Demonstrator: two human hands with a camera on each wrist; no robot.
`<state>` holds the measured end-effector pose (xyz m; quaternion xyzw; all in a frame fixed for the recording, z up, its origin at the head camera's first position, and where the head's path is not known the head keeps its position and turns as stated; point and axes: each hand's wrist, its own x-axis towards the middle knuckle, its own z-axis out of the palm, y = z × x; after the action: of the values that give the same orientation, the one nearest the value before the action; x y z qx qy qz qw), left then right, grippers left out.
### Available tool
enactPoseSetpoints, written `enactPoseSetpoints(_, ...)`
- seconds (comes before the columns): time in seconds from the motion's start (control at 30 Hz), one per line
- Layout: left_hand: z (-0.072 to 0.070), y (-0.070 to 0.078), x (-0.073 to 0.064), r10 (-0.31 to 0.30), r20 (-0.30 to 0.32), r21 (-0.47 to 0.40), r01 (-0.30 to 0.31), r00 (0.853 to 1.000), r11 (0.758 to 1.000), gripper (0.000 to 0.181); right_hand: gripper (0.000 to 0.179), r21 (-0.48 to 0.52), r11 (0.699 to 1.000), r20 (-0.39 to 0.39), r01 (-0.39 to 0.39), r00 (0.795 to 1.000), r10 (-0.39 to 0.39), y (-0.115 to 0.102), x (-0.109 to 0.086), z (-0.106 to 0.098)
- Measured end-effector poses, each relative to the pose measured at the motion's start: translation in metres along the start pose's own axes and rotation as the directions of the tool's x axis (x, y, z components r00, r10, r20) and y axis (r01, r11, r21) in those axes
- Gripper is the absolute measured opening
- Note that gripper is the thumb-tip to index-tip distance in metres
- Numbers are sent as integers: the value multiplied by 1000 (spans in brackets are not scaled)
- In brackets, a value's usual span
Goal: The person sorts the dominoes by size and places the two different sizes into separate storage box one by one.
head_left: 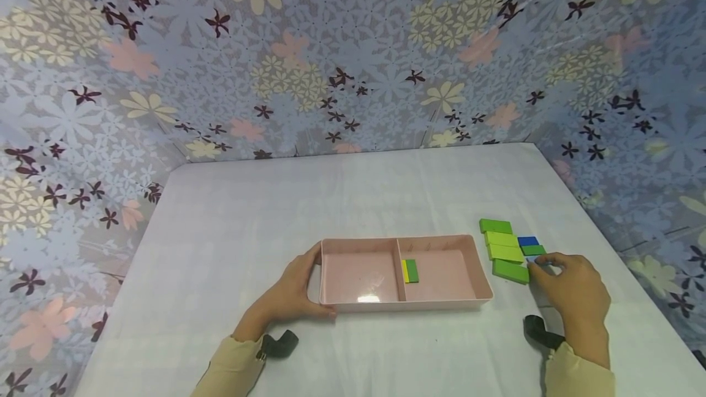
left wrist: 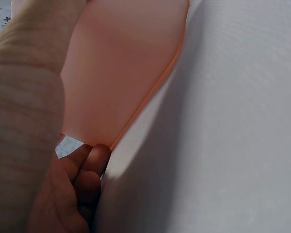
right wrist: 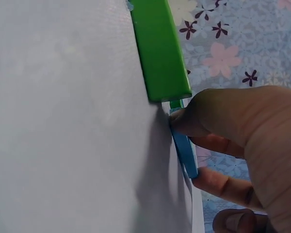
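A pink two-compartment box (head_left: 441,306) sits on the white table. My left hand (head_left: 289,290) grips its left end, thumb along the front wall; the left wrist view shows curled fingers (left wrist: 89,184) by the box wall (left wrist: 121,73). My right hand (head_left: 576,287) pinches a light blue block (right wrist: 186,153) at the right-hand pile. Beside it lie a green block (head_left: 510,271), yellow-green blocks (head_left: 503,253), a farther green block (head_left: 495,226), a dark blue block (head_left: 527,241) and a smaller green block (head_left: 532,250). Inside the right compartment, a green block (head_left: 412,271) and a yellow block (head_left: 405,271) rest against the divider.
The box's left compartment (head_left: 358,271) shows its bare floor. White cloth (head_left: 237,213) covers the table, which meets flower-patterned walls (head_left: 353,78) at the back and both sides. A dark strap piece (head_left: 281,345) is on the left wrist, another (head_left: 543,331) on the right.
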<state>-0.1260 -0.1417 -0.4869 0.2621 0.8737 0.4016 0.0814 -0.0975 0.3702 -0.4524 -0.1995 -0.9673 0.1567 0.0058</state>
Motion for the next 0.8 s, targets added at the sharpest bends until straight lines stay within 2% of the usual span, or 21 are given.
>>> enactPoseSetpoints(0.2, 1, -1, 0, 0, -2, 7, 0, 1000, 1000, 132, 50, 0, 1000, -10, -29, 1000, 29, -4, 0, -1)
enactPoseSetpoints(0.3, 1, -1, 0, -4, 0, 7, 4, 1000, 1000, 132, 50, 53, 998, -81, 17, 997, -12, -8, -2, -2)
enactPoseSetpoints(0.4, 0, 0, 0, -11, 4, 0, 11, 1000, 1000, 133, 45, 127, 986, -177, 108, 981, -85, -15, -6, -4)
enactPoseSetpoints(0.53, -1, 1, 1, -16, 1, -1, 16, 1000, 1000, 132, 31, 212, 937, -299, 278, 931, -209, -29, -10, -7)
enactPoseSetpoints(0.63, -1, 2, 0, -19, 4, 2, 19, 1000, 1000, 132, 21, 238, 880, -360, 412, 879, -314, -38, -11, -7)
enactPoseSetpoints(0.8, -1, 2, -1, -24, 10, -1, 24, 1000, 1000, 132, 18, 236, 798, -398, 554, 804, -441, -47, -13, -5)
